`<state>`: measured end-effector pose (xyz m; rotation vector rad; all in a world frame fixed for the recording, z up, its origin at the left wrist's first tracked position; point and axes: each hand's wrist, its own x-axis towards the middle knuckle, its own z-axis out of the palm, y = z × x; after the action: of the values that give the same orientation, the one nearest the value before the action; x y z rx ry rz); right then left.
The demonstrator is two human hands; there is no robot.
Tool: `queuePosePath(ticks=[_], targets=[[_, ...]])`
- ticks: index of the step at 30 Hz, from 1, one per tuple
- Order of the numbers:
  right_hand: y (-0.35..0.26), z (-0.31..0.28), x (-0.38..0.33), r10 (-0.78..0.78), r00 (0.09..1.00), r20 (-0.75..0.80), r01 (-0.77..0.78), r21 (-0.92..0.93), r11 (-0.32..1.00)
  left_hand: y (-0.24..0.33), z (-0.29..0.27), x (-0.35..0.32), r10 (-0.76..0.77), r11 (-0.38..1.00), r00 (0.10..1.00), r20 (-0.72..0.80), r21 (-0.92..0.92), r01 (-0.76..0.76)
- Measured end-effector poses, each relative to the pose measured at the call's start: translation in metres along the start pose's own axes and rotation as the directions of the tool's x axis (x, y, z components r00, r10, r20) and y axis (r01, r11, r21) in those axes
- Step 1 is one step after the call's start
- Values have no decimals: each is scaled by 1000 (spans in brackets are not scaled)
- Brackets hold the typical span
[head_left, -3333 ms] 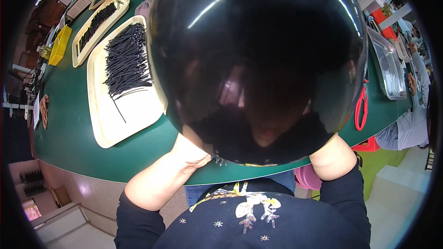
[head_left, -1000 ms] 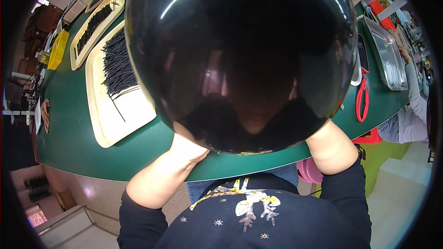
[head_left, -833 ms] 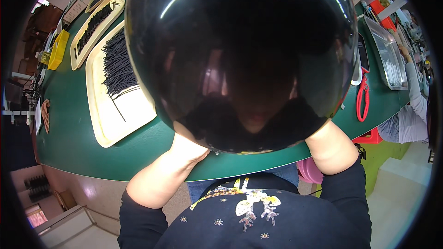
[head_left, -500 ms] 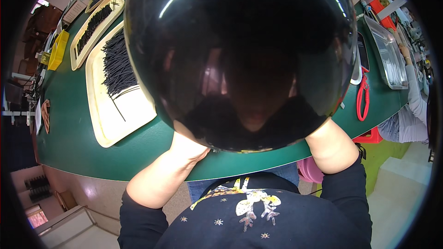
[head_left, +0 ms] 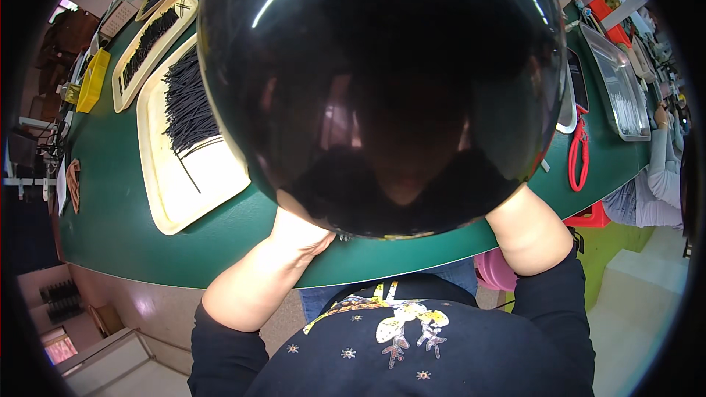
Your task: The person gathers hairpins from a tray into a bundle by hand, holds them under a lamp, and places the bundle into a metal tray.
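Note:
A large glossy black dome [head_left: 382,103] fills the middle of the head view and blocks the sight of what lies beneath it. Under its lower left edge is my left hand [head_left: 300,229], of which only the wrist and heel show. A tiny bit of something bristly shows beside it, too small to name. My right hand [head_left: 511,206] goes under the dome's lower right edge, showing little more than the wrist. The fingers of both hands, and anything they hold, are hidden. Nearest my left hand is a cream tray [head_left: 173,202] with many thin black rods [head_left: 191,103].
Farther along the green table [head_left: 243,250] are more trays of black pieces [head_left: 151,44] and a yellow bin [head_left: 93,81]. To the right lie a phone [head_left: 577,81], a red strap loop [head_left: 579,158] and a clear tray [head_left: 614,88]. A co-worker's grey sleeve [head_left: 664,169] is at far right.
The co-worker's hand and sleeve at far right have shifted downward, away from the clear tray. My forearms and the dome's outline have barely moved.

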<state>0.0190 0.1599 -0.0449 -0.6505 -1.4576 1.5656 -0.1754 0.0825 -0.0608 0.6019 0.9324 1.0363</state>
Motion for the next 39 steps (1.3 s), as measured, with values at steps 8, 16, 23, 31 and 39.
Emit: queuePosePath(ticks=[8,16,23,31,39], targets=[[15,-17,7,-107,913,393,-2,267,964,7,6,0,20,986,992,126,-164,1],[-8,8,-4,120,986,120,-117,-30,993,-1,-1,1,127,991,973,191,14,-132],[-6,-10,6,-257,925,279,279,-40,960,-5,-8,-1,118,982,986,117,135,-133],[8,-10,1,42,990,131,-108,545,831,-5,-13,0,116,972,973,202,178,-153],[-14,16,-3,145,969,200,-180,171,969,1,-11,-4,85,919,991,101,375,-118]])
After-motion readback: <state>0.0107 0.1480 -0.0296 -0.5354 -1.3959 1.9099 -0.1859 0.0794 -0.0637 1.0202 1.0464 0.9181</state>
